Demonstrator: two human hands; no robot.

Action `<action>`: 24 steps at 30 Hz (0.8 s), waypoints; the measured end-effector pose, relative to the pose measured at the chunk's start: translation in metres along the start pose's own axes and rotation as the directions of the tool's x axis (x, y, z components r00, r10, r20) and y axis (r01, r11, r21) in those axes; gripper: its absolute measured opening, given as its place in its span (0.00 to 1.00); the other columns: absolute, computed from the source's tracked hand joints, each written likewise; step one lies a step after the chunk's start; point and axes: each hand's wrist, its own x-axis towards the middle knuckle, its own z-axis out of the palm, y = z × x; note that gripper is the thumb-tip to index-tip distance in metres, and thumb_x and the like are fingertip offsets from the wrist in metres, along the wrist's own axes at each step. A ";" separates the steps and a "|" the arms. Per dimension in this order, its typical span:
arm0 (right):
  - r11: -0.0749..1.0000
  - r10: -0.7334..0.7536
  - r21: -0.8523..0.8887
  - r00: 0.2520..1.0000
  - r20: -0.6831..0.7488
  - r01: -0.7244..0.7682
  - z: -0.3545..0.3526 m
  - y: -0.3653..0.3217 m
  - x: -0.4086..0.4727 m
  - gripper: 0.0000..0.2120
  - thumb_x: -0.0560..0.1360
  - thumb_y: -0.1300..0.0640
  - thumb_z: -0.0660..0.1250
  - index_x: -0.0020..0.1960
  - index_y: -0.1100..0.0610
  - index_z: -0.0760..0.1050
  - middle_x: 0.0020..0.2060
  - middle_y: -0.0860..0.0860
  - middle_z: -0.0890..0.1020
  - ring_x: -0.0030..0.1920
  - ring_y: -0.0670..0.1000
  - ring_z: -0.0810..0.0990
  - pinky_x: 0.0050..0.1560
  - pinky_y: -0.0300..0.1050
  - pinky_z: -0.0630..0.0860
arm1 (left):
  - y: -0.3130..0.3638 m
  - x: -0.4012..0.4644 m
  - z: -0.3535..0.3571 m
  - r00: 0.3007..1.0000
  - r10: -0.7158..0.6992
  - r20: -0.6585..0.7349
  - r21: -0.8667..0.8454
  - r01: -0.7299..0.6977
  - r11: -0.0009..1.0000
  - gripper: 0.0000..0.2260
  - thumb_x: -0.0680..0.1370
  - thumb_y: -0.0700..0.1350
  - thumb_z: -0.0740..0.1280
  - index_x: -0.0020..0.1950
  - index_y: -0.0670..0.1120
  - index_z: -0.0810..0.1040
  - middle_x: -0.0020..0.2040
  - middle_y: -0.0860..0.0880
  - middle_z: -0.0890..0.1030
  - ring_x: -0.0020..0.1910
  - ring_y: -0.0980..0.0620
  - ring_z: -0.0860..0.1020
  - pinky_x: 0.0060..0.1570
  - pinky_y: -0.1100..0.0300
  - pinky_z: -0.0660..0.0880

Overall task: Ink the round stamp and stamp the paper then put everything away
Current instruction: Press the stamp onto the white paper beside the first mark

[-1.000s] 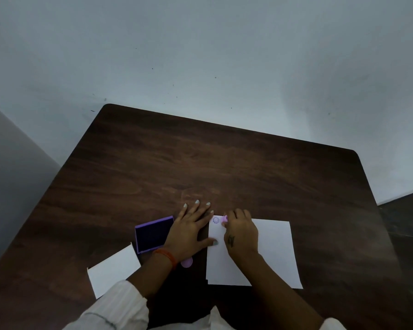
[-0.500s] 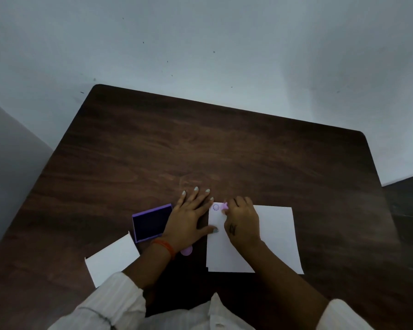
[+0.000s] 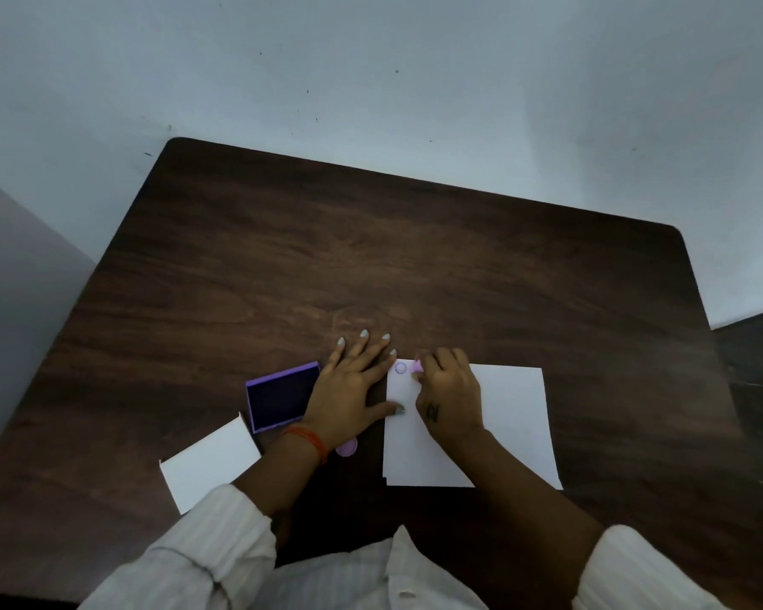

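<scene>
Hands: L (image 3: 353,389) flat, spread by ink pad (image 3: 280,396); R (image 3: 448,389) pinching stamp (image 3: 417,367) on paper (image 3: 512,416).

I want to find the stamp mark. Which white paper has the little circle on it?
The bigger paper on the right, under both hands, has the circle near its top left corner. The smaller paper on the left, by the ink pad, is blank.

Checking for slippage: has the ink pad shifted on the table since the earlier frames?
No. The ink pad keeps its place beside the left hand and just beyond the small paper's corner; only the camera view has shifted.
</scene>
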 end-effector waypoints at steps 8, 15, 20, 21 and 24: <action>0.900 0.182 0.385 0.979 0.094 -0.205 -0.021 0.006 0.003 0.05 0.70 0.61 0.70 0.43 0.63 0.81 0.40 0.60 0.85 0.40 0.54 0.81 0.45 0.47 0.80 | 0.005 0.000 -0.007 0.999 -0.027 0.035 0.023 0.026 0.999 0.34 0.72 0.60 0.65 0.73 0.50 0.57 0.77 0.51 0.51 0.76 0.49 0.45 0.73 0.50 0.39; -0.377 0.517 0.769 0.571 0.638 -0.517 -0.068 0.006 -0.004 0.09 0.73 0.65 0.66 0.53 0.65 0.76 0.45 0.57 0.82 0.46 0.53 0.81 0.51 0.47 0.79 | 0.012 -0.002 -0.012 0.998 -0.064 0.018 0.006 0.064 0.998 0.36 0.73 0.58 0.66 0.74 0.48 0.54 0.77 0.48 0.52 0.76 0.47 0.47 0.74 0.50 0.43; -0.675 0.345 0.588 0.514 0.785 -0.446 -0.070 -0.001 -0.036 0.07 0.75 0.62 0.63 0.45 0.65 0.78 0.35 0.58 0.86 0.43 0.53 0.83 0.50 0.47 0.80 | 0.019 -0.027 -0.026 0.973 -0.123 -0.193 -0.186 0.087 0.979 0.32 0.72 0.53 0.69 0.72 0.48 0.60 0.75 0.47 0.59 0.75 0.47 0.52 0.75 0.49 0.52; -0.695 0.330 0.566 0.503 0.799 -0.443 -0.069 -0.003 -0.042 0.07 0.75 0.62 0.63 0.45 0.65 0.78 0.34 0.58 0.86 0.43 0.54 0.84 0.50 0.48 0.80 | 0.021 -0.036 -0.028 0.962 -0.148 -0.231 -0.210 0.099 0.973 0.31 0.72 0.52 0.69 0.71 0.48 0.62 0.75 0.48 0.61 0.75 0.47 0.54 0.73 0.50 0.55; -0.729 0.292 0.520 0.486 0.824 -0.445 -0.065 -0.007 -0.053 0.07 0.74 0.62 0.64 0.45 0.65 0.78 0.36 0.59 0.86 0.38 0.54 0.85 0.45 0.49 0.80 | 0.027 -0.066 -0.029 0.932 -0.220 -0.287 -0.238 0.153 0.959 0.29 0.71 0.51 0.71 0.69 0.50 0.66 0.72 0.49 0.67 0.71 0.49 0.62 0.69 0.54 0.60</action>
